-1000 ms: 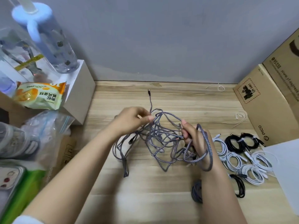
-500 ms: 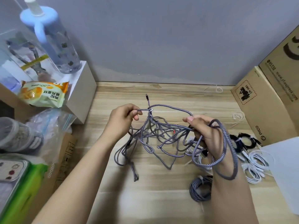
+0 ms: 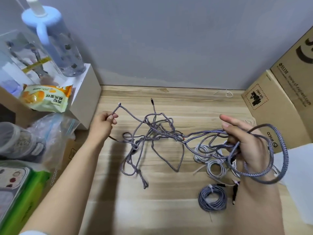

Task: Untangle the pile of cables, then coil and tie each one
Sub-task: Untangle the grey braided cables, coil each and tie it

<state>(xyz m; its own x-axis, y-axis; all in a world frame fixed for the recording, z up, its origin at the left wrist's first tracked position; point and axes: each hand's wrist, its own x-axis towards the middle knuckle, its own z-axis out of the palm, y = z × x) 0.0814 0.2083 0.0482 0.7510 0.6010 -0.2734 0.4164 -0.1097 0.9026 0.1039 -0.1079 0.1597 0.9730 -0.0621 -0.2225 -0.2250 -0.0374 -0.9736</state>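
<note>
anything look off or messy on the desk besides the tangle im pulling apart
Mostly no. A few loose white ties lie scattered near the wall, apart from the finished grey coil. A loop of the grey cable is hooked around your right hand, which could snag.

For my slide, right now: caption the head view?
Left hand and right hand stretch tangled grey braided cables above wooden table.

Both forearms are bare; the left hand (image 3: 101, 123) and right hand (image 3: 243, 143) wear no gloves or rings.
</note>
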